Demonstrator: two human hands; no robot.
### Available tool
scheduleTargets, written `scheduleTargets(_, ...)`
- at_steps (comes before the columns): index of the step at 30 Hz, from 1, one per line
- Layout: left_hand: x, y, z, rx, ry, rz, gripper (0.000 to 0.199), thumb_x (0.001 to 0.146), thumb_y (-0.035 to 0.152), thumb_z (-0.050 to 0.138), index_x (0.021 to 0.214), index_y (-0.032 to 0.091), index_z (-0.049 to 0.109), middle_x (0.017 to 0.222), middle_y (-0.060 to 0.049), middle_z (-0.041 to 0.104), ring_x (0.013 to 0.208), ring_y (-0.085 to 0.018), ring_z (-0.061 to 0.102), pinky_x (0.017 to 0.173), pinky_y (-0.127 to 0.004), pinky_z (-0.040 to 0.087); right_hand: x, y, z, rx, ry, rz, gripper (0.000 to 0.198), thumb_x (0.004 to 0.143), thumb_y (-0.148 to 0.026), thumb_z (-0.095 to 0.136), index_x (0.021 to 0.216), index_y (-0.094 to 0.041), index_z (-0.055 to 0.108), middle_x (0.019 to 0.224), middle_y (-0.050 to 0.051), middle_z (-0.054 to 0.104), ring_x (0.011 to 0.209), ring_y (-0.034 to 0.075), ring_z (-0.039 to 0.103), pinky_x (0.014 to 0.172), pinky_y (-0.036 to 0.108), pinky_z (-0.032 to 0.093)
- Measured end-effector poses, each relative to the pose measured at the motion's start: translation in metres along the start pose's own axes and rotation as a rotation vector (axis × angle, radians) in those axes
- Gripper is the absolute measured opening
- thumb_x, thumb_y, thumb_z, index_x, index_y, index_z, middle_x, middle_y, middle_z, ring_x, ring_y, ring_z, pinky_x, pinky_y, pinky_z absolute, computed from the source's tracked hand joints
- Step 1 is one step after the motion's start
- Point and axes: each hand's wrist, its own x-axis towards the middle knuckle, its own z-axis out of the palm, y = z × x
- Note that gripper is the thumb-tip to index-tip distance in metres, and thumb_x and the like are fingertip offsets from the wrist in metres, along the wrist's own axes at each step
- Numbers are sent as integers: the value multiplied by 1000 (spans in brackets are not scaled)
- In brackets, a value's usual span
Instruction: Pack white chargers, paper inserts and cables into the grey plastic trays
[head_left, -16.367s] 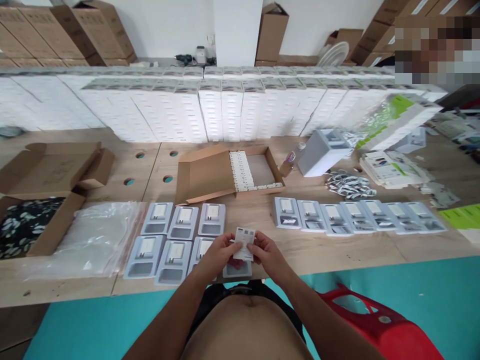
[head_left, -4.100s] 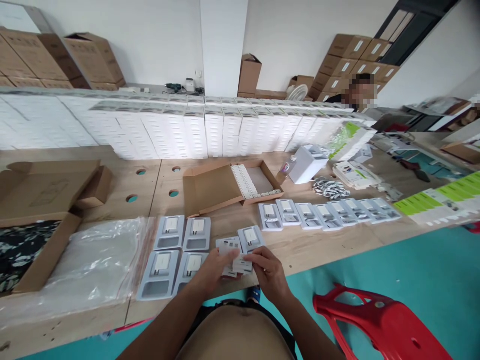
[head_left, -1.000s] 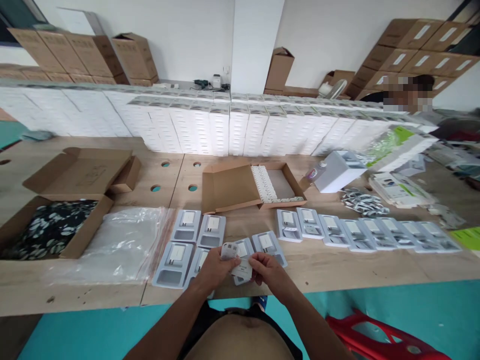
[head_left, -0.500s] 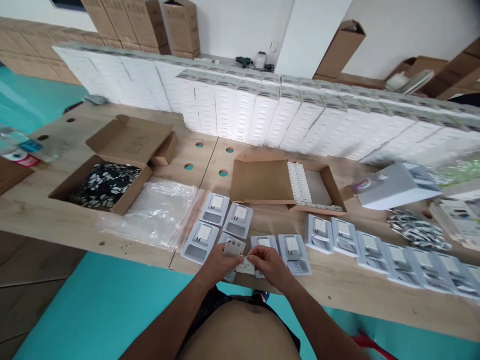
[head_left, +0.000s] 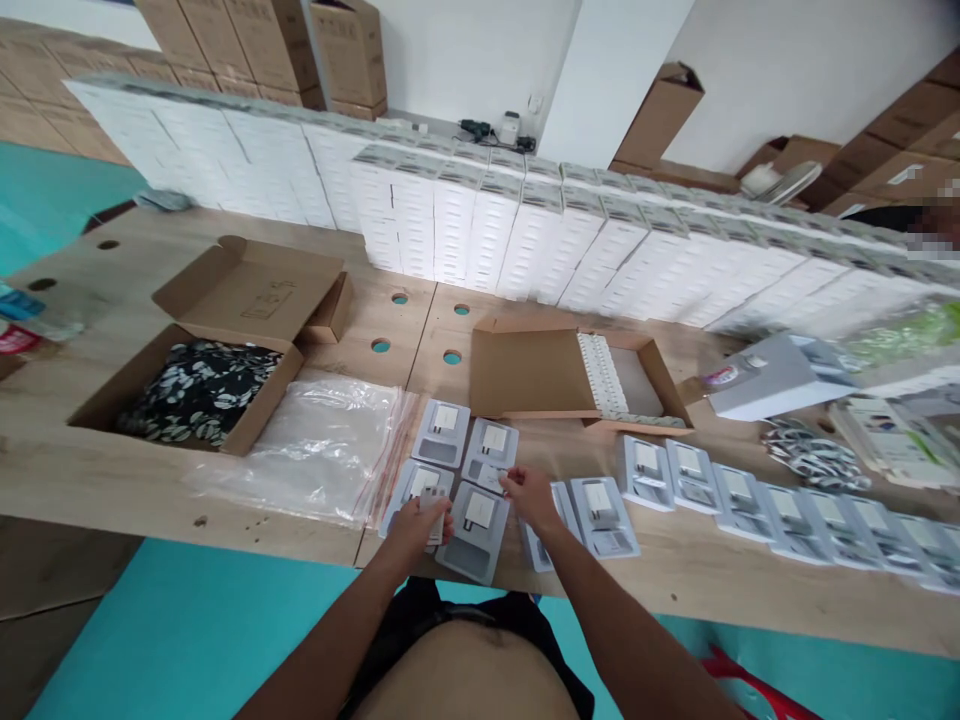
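Observation:
My left hand (head_left: 409, 532) is closed around a small stack of printed cards (head_left: 433, 498), held over the front of a grey plastic tray (head_left: 402, 488). The fingers of my right hand (head_left: 531, 497) pinch a small white card (head_left: 491, 477) at the lower compartment of another grey tray (head_left: 511, 440). In that tray's upper part sits a white block (head_left: 494, 438) with dark prongs. Just in front, between my hands, lies a tray (head_left: 478, 560) with a similar block and a bare lower compartment. My right forearm partly covers one more tray (head_left: 534, 545).
Clear plastic bags (head_left: 322, 440) lie left, beside an open carton (head_left: 82, 405) of black-and-white packets. Behind the trays is an open carton (head_left: 525, 375) holding white pieces. A row of filled trays (head_left: 787, 515) runs right. White boxes (head_left: 465, 225) form a wall at the back.
My hands have moved apart. The right one carries a card forward to a tray; the left one, with the stack, has shifted left. The view has turned slightly.

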Motion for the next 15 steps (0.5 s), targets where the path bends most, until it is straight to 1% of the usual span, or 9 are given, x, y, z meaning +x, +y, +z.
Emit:
scheduleTargets(2, -2, 2, -17, -83, -9, -69, 21, 83, 30, 58, 89, 11, 66, 68, -6, 69, 57, -18, 66, 57, -30, 55, 22, -1, 4, -117, 75, 41, 12, 80, -23, 56, 88, -17, 61, 82, 6, 68, 78, 18, 64, 69, 26, 46)
scheduleTargets(4, -7, 5, -31, -161, -25, -103, 23, 85, 26, 53, 95, 9, 65, 73, -9, 71, 64, -19, 69, 64, -33, 57, 35, -3, 10, -241, 120, 70, 11, 77, -19, 60, 88, -18, 60, 84, 6, 68, 85, 21, 63, 73, 28, 43)
scheduleTargets(6, -14, 10, -41, -224, -31, -100, 23, 85, 25, 55, 98, 8, 65, 80, -11, 72, 72, -21, 71, 70, -34, 58, 39, -6, 18, -343, 136, 83, 14, 75, -17, 62, 89, -19, 60, 84, 7, 67, 89, 24, 62, 74, 30, 41)
scheduleTargets(8, -21, 15, -47, -279, -40, -78, 23, 84, 25, 59, 100, 9, 65, 87, -12, 73, 80, -23, 72, 75, -35, 59, 38, -9, 24, -412, 136, 80, 16, 76, -17, 63, 92, -19, 59, 84, 8, 67, 88, 25, 62, 74, 31, 40)
scheduleTargets(9, -23, 18, -48, -306, -48, -63, 24, 83, 26, 62, 100, 9, 65, 89, -13, 74, 82, -24, 72, 75, -35, 59, 36, -11, 25, -436, 136, 74, 17, 76, -18, 63, 92, -20, 59, 84, 8, 67, 88, 26, 62, 73, 32, 40)
scheduleTargets(11, -27, 23, -50, -344, -49, -34, 24, 82, 25, 65, 100, 10, 64, 88, -12, 74, 80, -24, 72, 71, -34, 59, 31, -14, 23, -460, 140, 56, 14, 76, -17, 62, 89, -20, 59, 84, 8, 67, 87, 26, 62, 73, 33, 39)
scheduleTargets(13, -28, 27, -50, -356, -31, -13, 27, 80, 23, 68, 103, 11, 63, 87, -11, 74, 75, -22, 71, 65, -32, 59, 24, -18, 14, -454, 156, 34, 11, 76, -17, 61, 87, -20, 59, 82, 8, 66, 86, 26, 62, 73, 34, 39)
scheduleTargets(15, -27, 30, -47, -354, -17, -1, 34, 77, 23, 71, 108, 13, 62, 89, -10, 75, 74, -22, 71, 61, -31, 58, 13, -24, 5, -413, 176, -2, 8, 80, -19, 57, 88, -19, 60, 80, 7, 65, 85, 25, 61, 73, 34, 39)
